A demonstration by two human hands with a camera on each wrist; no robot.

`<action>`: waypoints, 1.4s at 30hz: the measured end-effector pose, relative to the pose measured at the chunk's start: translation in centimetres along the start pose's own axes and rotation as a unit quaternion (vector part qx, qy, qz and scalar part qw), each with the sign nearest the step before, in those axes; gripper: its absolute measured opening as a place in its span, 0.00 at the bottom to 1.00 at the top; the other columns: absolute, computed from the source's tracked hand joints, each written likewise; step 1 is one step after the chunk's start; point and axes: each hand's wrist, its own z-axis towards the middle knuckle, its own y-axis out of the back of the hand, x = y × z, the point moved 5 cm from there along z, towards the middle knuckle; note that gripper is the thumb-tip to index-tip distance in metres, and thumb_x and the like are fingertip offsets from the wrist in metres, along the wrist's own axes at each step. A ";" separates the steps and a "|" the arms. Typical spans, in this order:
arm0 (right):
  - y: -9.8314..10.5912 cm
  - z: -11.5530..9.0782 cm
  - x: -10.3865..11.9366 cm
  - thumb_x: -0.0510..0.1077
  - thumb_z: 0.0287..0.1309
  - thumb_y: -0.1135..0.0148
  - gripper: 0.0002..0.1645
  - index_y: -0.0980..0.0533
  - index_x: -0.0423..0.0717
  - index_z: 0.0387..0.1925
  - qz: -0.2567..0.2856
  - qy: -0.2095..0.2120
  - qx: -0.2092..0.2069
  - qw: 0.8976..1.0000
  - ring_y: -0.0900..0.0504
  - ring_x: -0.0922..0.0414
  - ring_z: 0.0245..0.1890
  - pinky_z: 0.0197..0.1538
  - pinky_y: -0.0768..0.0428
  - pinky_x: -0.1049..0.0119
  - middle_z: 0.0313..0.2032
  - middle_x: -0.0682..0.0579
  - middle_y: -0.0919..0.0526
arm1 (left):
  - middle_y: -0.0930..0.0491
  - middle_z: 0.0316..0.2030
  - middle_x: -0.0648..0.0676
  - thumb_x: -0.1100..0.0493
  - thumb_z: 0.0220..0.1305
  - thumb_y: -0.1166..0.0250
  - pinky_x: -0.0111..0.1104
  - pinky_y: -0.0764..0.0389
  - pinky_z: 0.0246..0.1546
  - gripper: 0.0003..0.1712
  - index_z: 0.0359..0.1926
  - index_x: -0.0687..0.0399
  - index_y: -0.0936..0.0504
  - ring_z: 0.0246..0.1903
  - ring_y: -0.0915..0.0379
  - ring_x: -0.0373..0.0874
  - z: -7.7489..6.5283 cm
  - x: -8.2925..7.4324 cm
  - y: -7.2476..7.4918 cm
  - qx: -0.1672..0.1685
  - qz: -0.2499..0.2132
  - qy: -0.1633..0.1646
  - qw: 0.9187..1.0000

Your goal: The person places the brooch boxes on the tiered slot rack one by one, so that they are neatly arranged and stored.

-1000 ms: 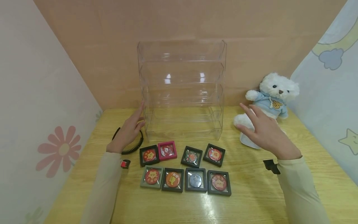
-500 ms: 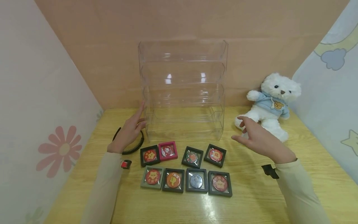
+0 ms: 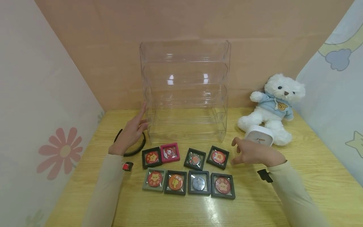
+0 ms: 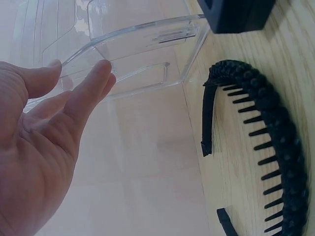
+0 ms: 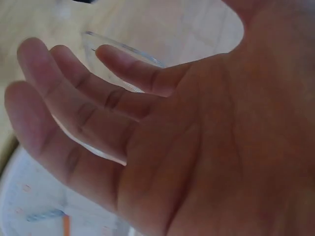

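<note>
A clear tiered display rack (image 3: 184, 83) stands at the back of the table. My left hand (image 3: 129, 135) rests its straight fingers against the rack's left side; in the left wrist view, fingertips (image 4: 101, 69) touch the clear plastic. My right hand (image 3: 252, 153), fingers slightly bent and holding nothing, hovers just right of a black square frame (image 3: 218, 157) with a red badge. Several other framed badges lie in two rows, among them a pink frame (image 3: 170, 152), a green frame (image 3: 154, 179) and a dark frame (image 3: 222, 186) at the front right.
A black toothed headband (image 3: 139, 151) lies beneath and beside my left wrist. Behind my right hand are a white clock (image 3: 259, 134) and a white teddy bear (image 3: 272, 110) in a blue hoodie. Patterned panels flank the table (image 3: 170, 212).
My right hand has moved down and left, from in front of the bear to beside the upper right black frame, uncovering the clock. My left hand stays against the rack.
</note>
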 end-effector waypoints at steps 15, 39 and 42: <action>-2.2 1.1 0.6 0.61 0.48 0.21 0.42 0.31 0.36 0.50 -0.031 0.079 -0.042 0.995 0.30 0.56 0.30 0.34 0.27 0.63 0.31 0.51 0.29 | 0.54 0.79 0.57 0.69 0.77 0.46 0.54 0.20 0.54 0.50 0.81 0.33 0.68 0.61 0.28 0.63 0.1 0.1 0.1 0.000 -0.010 0.006 1.000; -2.0 1.7 0.9 0.56 0.43 0.17 0.35 0.28 0.42 0.43 -0.053 0.095 -0.098 0.989 0.29 0.57 0.30 0.33 0.28 0.62 0.31 0.53 0.26 | 0.56 0.79 0.52 0.68 0.77 0.48 0.52 0.20 0.54 0.50 0.81 0.30 0.68 0.63 0.29 0.62 0.0 0.0 0.1 0.006 -0.017 0.015 1.000; -1.8 1.7 1.0 0.52 0.40 0.16 0.36 0.29 0.41 0.43 -0.042 0.098 -0.101 0.989 0.29 0.57 0.29 0.33 0.28 0.62 0.30 0.53 0.26 | 0.55 0.79 0.53 0.68 0.77 0.48 0.52 0.20 0.54 0.50 0.81 0.31 0.68 0.63 0.29 0.62 0.0 -0.1 0.1 0.004 -0.017 0.012 1.000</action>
